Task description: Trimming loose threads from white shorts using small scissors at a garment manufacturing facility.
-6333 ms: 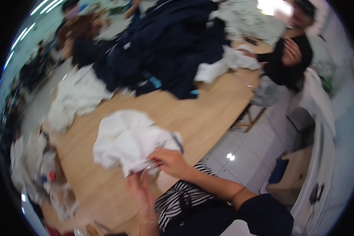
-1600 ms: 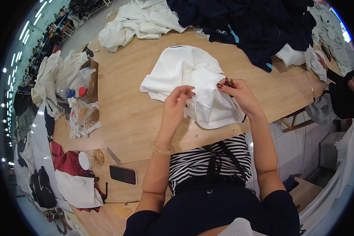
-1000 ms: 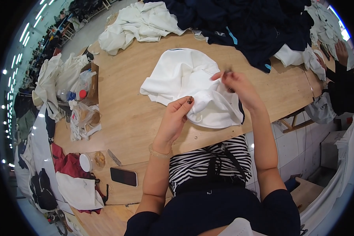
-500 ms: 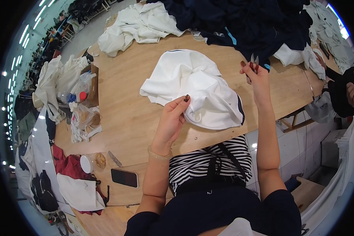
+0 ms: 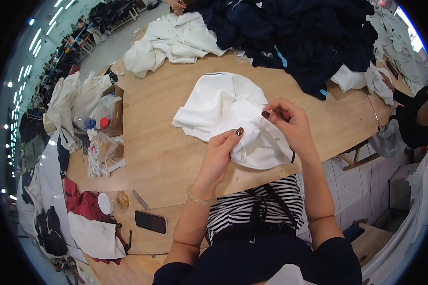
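A white garment [image 5: 218, 102] with a dark trim lies crumpled on the wooden table in front of me. My left hand [image 5: 219, 154] pinches a fold of it between thumb and fingers, near the table's front edge. Just to the right, my right hand [image 5: 290, 124] is closed over the garment's right side, thumb against fingertips. A bit of dark handle shows among its fingers; the thread snips seen there a moment earlier are mostly hidden now. Whether the fingertips also pinch cloth or a thread is too small to tell.
Navy garments [image 5: 290, 33] and white garments [image 5: 176, 40] are heaped along the far edge. At left stand a cardboard box [image 5: 118, 109], a clear jar [image 5: 113, 203] and a phone [image 5: 151, 222], beside a small blade [image 5: 140, 199]. Another person's arm [image 5: 404, 95] reaches in at right.
My right hand has come down and left from above the table, where the snips' blades pointed up, to the white garment. The left hand keeps its pinch on the cloth.
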The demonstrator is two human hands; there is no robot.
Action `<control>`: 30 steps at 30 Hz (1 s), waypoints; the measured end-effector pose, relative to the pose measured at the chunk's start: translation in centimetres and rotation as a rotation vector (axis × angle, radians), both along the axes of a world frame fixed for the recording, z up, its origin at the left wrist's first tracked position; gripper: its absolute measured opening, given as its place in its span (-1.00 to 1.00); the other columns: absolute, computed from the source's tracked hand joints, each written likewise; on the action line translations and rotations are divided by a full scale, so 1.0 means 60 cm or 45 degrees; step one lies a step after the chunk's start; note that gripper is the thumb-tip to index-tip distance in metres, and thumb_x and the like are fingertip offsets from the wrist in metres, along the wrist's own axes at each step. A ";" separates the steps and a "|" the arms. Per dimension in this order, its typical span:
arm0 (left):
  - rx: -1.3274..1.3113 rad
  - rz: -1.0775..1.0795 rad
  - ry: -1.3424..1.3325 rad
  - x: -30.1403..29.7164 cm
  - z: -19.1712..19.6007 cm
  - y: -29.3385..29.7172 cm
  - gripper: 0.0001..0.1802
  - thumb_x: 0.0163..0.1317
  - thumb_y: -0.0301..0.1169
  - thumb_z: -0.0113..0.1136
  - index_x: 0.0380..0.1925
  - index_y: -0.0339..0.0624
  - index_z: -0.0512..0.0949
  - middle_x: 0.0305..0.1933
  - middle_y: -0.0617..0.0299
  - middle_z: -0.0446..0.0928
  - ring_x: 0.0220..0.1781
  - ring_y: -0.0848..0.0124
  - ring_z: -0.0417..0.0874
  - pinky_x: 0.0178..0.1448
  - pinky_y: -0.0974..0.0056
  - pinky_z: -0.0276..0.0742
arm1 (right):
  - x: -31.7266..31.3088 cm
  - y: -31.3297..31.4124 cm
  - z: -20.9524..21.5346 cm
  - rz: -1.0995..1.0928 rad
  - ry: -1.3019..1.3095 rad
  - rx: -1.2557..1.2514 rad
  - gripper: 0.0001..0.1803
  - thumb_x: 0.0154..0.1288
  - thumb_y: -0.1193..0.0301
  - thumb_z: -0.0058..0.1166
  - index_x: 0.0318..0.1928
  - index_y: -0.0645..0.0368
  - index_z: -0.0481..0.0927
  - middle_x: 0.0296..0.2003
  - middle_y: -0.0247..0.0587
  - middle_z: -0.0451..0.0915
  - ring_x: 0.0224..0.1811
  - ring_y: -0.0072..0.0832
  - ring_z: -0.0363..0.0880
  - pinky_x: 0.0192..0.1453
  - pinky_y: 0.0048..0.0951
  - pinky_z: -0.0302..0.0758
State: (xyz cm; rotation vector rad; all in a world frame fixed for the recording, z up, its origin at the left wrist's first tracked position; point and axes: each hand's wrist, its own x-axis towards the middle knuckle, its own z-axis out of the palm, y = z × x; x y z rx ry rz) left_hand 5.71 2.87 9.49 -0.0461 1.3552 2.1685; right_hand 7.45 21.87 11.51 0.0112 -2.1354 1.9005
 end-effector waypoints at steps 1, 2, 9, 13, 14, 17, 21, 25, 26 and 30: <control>0.032 -0.019 0.028 -0.007 -0.002 0.001 -0.71 0.38 -0.35 0.09 -0.14 -0.40 0.60 -0.22 0.29 0.62 -0.25 0.66 0.54 -0.18 0.50 0.45 | 0.000 0.010 0.005 -0.018 -0.044 0.074 -0.88 0.15 0.62 0.18 -0.29 0.29 0.55 -0.40 -0.41 0.47 -0.32 -0.71 0.38 -0.24 -0.65 0.35; 0.061 -0.037 0.045 -0.007 -0.003 0.000 -0.72 0.37 -0.36 0.09 -0.17 -0.40 0.61 -0.24 0.30 0.63 -0.25 0.66 0.54 -0.18 0.50 0.44 | 0.005 0.014 0.013 -0.034 -0.098 0.146 -0.87 0.16 0.59 0.19 -0.26 0.28 0.54 -0.37 -0.41 0.47 -0.29 -0.71 0.39 -0.22 -0.65 0.36; 0.148 0.002 -0.092 -0.009 0.003 0.006 -0.77 0.33 -0.40 0.12 -0.22 -0.38 0.61 -0.20 0.23 0.63 -0.20 0.57 0.58 -0.09 0.43 0.48 | 0.032 0.034 0.012 -0.030 0.196 0.553 -0.72 -0.06 0.52 0.33 -0.29 0.27 0.56 -0.38 -0.27 0.48 -0.28 -0.42 0.40 -0.21 -0.48 0.38; 0.161 -0.006 -0.115 -0.009 0.004 0.007 -0.75 0.31 -0.40 0.14 -0.17 -0.40 0.59 -0.14 0.18 0.62 -0.13 0.51 0.61 -0.01 0.38 0.50 | 0.029 0.025 0.016 -0.045 0.210 0.625 -0.71 -0.12 0.49 0.36 -0.33 0.27 0.57 -0.40 -0.29 0.47 -0.27 -0.37 0.38 -0.21 -0.42 0.35; 0.159 -0.001 -0.115 -0.009 0.003 0.005 -0.75 0.31 -0.40 0.14 -0.17 -0.40 0.59 -0.14 0.18 0.62 -0.13 0.51 0.61 -0.01 0.38 0.50 | 0.029 0.024 0.018 -0.040 0.211 0.623 -0.71 -0.12 0.49 0.36 -0.33 0.27 0.57 -0.40 -0.29 0.47 -0.27 -0.37 0.38 -0.21 -0.42 0.35; 0.147 -0.027 -0.100 -0.007 0.003 0.003 -0.76 0.30 -0.40 0.14 -0.18 -0.40 0.59 -0.13 0.18 0.62 -0.13 0.52 0.61 -0.02 0.38 0.50 | 0.027 0.020 0.022 0.021 0.250 0.698 -0.72 -0.11 0.48 0.35 -0.34 0.26 0.56 -0.39 -0.29 0.48 -0.28 -0.36 0.37 -0.21 -0.42 0.36; 0.134 0.030 -0.084 -0.002 0.008 0.010 -0.78 0.32 -0.39 0.13 -0.28 -0.37 0.62 -0.28 0.25 0.63 -0.31 0.61 0.59 -0.22 0.46 0.49 | 0.025 0.017 0.020 0.065 0.299 0.733 -0.72 -0.11 0.52 0.35 -0.34 0.28 0.57 -0.41 -0.29 0.49 -0.28 -0.39 0.38 -0.24 -0.45 0.38; 0.152 0.045 -0.099 -0.001 0.016 0.011 -0.76 0.32 -0.39 0.12 -0.24 -0.40 0.61 -0.23 0.21 0.63 -0.25 0.57 0.61 -0.15 0.44 0.52 | 0.023 0.020 0.016 0.042 0.314 0.711 -0.72 -0.11 0.52 0.37 -0.34 0.29 0.58 -0.42 -0.30 0.49 -0.28 -0.43 0.40 -0.26 -0.49 0.40; 0.152 0.046 -0.098 -0.001 0.016 0.010 -0.76 0.32 -0.39 0.12 -0.24 -0.40 0.61 -0.23 0.21 0.63 -0.25 0.57 0.61 -0.15 0.44 0.52 | 0.023 0.019 0.017 0.044 0.315 0.710 -0.72 -0.11 0.52 0.37 -0.34 0.29 0.58 -0.42 -0.30 0.49 -0.28 -0.43 0.40 -0.26 -0.49 0.40; 0.194 0.090 -0.105 -0.003 0.016 0.008 -0.74 0.33 -0.40 0.09 -0.16 -0.43 0.59 -0.14 0.16 0.62 -0.17 0.52 0.62 -0.08 0.41 0.53 | 0.026 0.013 0.019 0.054 0.276 0.656 -0.71 -0.10 0.45 0.36 -0.33 0.25 0.58 -0.41 -0.30 0.51 -0.29 -0.36 0.38 -0.21 -0.41 0.36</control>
